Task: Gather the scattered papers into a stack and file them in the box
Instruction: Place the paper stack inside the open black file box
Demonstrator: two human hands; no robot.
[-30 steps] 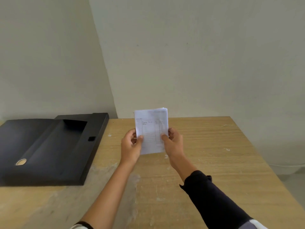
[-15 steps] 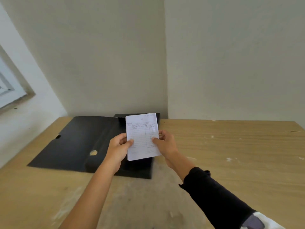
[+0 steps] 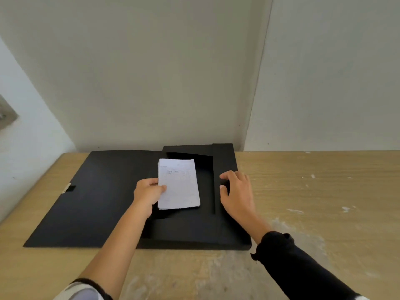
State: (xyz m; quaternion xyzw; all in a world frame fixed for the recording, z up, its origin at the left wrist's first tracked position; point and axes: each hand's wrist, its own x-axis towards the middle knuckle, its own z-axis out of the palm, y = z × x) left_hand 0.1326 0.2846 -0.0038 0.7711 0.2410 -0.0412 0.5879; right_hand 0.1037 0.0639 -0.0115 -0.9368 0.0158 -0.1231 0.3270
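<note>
1. Stack of papers [image 3: 178, 184]: lying squared, white, inside the tray of the box, toward its far half; no loose sheets showing anywhere else.
2. Writing on the top sheet: showing faint ruled lines and a few pale printed marks near the top; too small and washed out for reading. No brand or label legible.
3. Left hand [image 3: 148, 192]: pinching the stack's left edge, thumb on top and fingers curled beneath or beside; closed on the papers, not yet letting go.
4. Right hand [image 3: 237, 194]: resting spread on the box's right wall, fingers loosely extended, holding nothing; apparently steadying the box.
5. Box [image 3: 223, 232]: black, lying open and flat, with its lid flap [image 3: 93, 198] spreading leftward; small clasp slot showing at the flap's left edge. No lettering visible.
6. Table [image 3: 313, 191]: wooden, pale, scuffed with whitish patches; carrying only the box.
7. Progress, judging from the layout: gathering appearing complete, filing nearly complete; remaining, probably, releasing the stack and, if wanted, folding the flap over.
</note>
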